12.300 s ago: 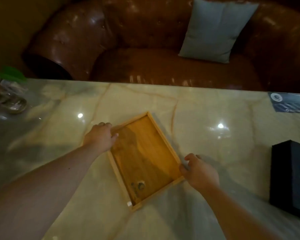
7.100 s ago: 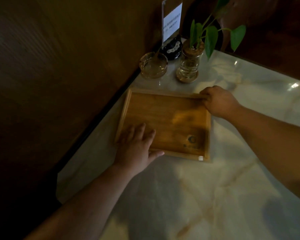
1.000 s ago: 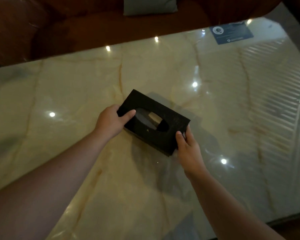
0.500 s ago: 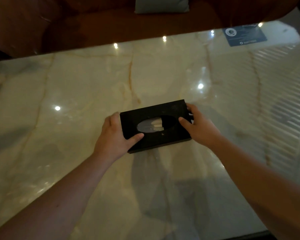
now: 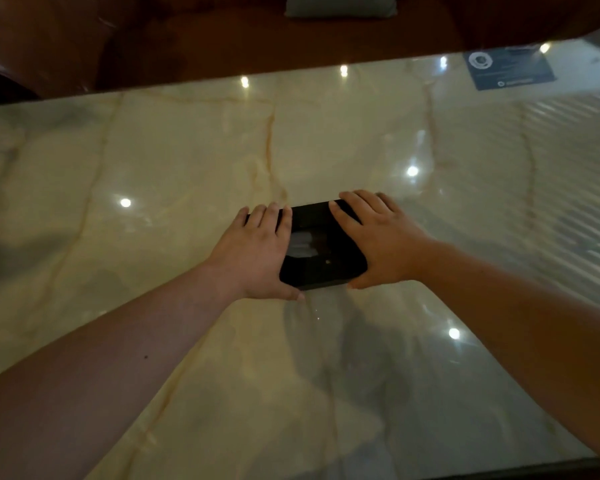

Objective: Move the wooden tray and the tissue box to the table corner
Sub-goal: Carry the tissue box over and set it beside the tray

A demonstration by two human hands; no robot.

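Observation:
The black tissue box (image 5: 321,252) is held over the middle of the marble table (image 5: 153,161), a pale tissue showing in its oval top slot. My left hand (image 5: 257,251) grips its left end, fingers across the top and thumb under the near edge. My right hand (image 5: 378,240) clasps its right end the same way. Both hands cover much of the box. The wooden tray is out of view.
A brown leather sofa (image 5: 187,32) with a grey cushion (image 5: 340,5) runs along the table's far edge. A blue printed card (image 5: 510,67) lies at the far right of the table. The near table edge (image 5: 499,471) shows at the bottom right.
The box has turned in my hands, and both hands have slid further over its top. It sits slightly further left than a second ago.

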